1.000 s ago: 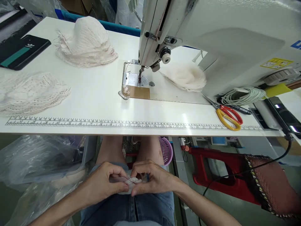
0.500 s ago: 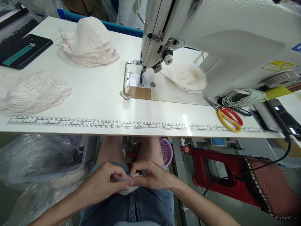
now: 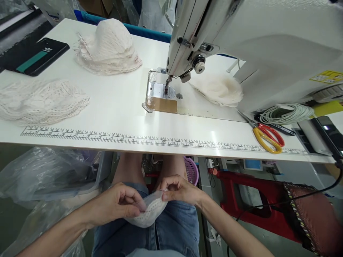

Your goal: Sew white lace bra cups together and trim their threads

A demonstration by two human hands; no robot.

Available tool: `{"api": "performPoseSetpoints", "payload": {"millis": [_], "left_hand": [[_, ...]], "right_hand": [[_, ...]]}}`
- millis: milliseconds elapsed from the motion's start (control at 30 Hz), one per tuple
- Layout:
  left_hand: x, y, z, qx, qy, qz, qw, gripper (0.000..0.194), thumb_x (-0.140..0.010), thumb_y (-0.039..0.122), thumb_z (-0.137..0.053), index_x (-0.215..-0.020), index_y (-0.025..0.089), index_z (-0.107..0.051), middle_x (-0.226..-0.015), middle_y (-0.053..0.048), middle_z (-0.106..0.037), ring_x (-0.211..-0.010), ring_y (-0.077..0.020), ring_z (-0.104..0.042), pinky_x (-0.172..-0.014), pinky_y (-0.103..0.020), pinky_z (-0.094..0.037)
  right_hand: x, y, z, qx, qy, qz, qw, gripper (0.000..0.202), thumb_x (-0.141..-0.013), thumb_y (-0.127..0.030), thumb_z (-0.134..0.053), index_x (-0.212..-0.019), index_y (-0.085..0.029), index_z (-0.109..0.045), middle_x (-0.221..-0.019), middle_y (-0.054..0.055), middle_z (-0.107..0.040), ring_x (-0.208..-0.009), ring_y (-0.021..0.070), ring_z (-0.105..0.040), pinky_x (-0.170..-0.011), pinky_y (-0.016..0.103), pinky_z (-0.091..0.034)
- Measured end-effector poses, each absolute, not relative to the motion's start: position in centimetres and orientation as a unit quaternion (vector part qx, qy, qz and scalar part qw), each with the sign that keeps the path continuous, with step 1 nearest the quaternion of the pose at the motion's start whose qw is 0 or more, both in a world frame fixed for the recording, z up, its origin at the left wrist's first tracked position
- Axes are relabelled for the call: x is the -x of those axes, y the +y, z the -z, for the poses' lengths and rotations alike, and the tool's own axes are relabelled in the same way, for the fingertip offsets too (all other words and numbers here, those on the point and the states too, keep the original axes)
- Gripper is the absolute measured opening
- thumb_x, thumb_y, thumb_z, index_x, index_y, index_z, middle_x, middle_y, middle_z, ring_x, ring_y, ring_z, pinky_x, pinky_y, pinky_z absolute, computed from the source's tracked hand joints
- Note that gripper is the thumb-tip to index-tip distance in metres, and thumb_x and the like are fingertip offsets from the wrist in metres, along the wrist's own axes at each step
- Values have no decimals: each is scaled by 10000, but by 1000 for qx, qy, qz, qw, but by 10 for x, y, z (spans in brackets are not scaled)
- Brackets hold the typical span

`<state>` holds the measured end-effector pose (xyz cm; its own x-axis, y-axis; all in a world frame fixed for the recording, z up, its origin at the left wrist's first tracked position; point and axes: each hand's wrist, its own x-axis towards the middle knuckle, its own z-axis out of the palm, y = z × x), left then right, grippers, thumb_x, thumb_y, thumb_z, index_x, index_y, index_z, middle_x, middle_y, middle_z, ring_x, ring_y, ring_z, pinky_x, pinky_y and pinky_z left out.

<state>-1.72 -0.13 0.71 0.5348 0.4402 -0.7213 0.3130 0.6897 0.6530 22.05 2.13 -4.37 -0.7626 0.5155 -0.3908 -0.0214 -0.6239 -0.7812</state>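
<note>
A small white lace-patterned fabric piece (image 3: pixel 150 211) hangs over my lap, below the table edge. My left hand (image 3: pixel 122 202) pinches its left side between thumb and fingers. At its upper right corner, my right hand (image 3: pixel 178 191) grips the fabric between thumb and forefinger. On the white table (image 3: pixel 115 117) lie a flat stack of white lace pieces (image 3: pixel 43 101), a taller off-white fabric pile (image 3: pixel 112 48) and a cream fabric stack (image 3: pixel 221 89) beside the sewing machine's needle area (image 3: pixel 166 89).
The sewing machine (image 3: pixel 257 39) fills the upper right. Scissors (image 3: pixel 268 138), a cord coil (image 3: pixel 286 113) and a black phone-like case (image 3: pixel 40 57) lie on the table. Below are plastic bags (image 3: pixel 45 175), a purple basket (image 3: pixel 192 171) and a red stool (image 3: pixel 241 189).
My hands have moved apart, with the right one slightly up and to the right. More of the fabric now shows, spread between them. The view has shifted a little.
</note>
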Motion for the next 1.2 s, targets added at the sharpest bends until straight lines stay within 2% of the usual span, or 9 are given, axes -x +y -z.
{"api": "performPoseSetpoints", "payload": {"millis": [100,300,400,500,567,667,933,1200], "left_hand": [[18,-1,-5,-368,480,-43,795,222,-658,272,-723,-839,144,-720,-771,-35,-715,-736,-159,-615,-693,-230,-473],[20,-3,-2,-387,480,-64,785,222,-751,329,-665,-858,143,-722,-688,-13,-689,-669,-127,-590,-628,-188,-440],[17,-9,4,-389,459,-70,796,266,-673,301,-742,-888,150,-704,-754,-3,-702,-717,-143,-599,-629,-183,-422],[14,-17,12,-404,464,-70,785,181,-661,235,-722,-811,134,-704,-702,10,-703,-686,-145,-606,-611,-180,-408],[14,-19,14,-416,474,-69,773,155,-706,245,-668,-803,133,-714,-703,-3,-716,-698,-156,-622,-637,-191,-424],[17,-16,10,-437,466,-66,767,214,-739,294,-647,-869,146,-731,-768,-24,-739,-745,-178,-641,-677,-207,-441],[19,-11,0,-416,459,-55,784,283,-727,369,-665,-898,158,-743,-847,-42,-748,-798,-212,-655,-693,-227,-468],[21,-12,-1,-420,454,-55,784,255,-753,332,-635,-899,158,-750,-814,-44,-741,-747,-191,-640,-647,-209,-457]], "right_hand": [[-223,21,45,314,-390,-850,164,299,-664,-377,-769,-714,-126,-614,-685,-18,-588,-629,82,-540,-636,217,-442],[-226,20,48,332,-373,-849,169,297,-643,-352,-787,-689,-119,-609,-675,-14,-597,-606,75,-532,-606,203,-429],[-226,18,50,341,-367,-847,179,322,-627,-378,-794,-688,-124,-606,-691,-4,-610,-636,90,-550,-613,210,-428],[-230,16,55,350,-360,-844,189,342,-613,-394,-801,-687,-129,-599,-677,-5,-608,-643,98,-557,-609,213,-423],[-233,14,58,356,-357,-841,195,348,-612,-400,-801,-682,-133,-588,-680,-4,-607,-638,99,-554,-597,213,-417],[-239,13,63,358,-356,-839,203,369,-609,-417,-800,-661,-136,-566,-693,3,-608,-630,100,-546,-579,214,-408],[-243,14,68,346,-361,-843,200,369,-604,-406,-806,-640,-136,-556,-682,7,-601,-623,100,-536,-571,212,-404],[-243,13,71,341,-368,-843,195,348,-622,-396,-795,-646,-141,-560,-700,19,-609,-666,126,-557,-600,239,-420]]}}
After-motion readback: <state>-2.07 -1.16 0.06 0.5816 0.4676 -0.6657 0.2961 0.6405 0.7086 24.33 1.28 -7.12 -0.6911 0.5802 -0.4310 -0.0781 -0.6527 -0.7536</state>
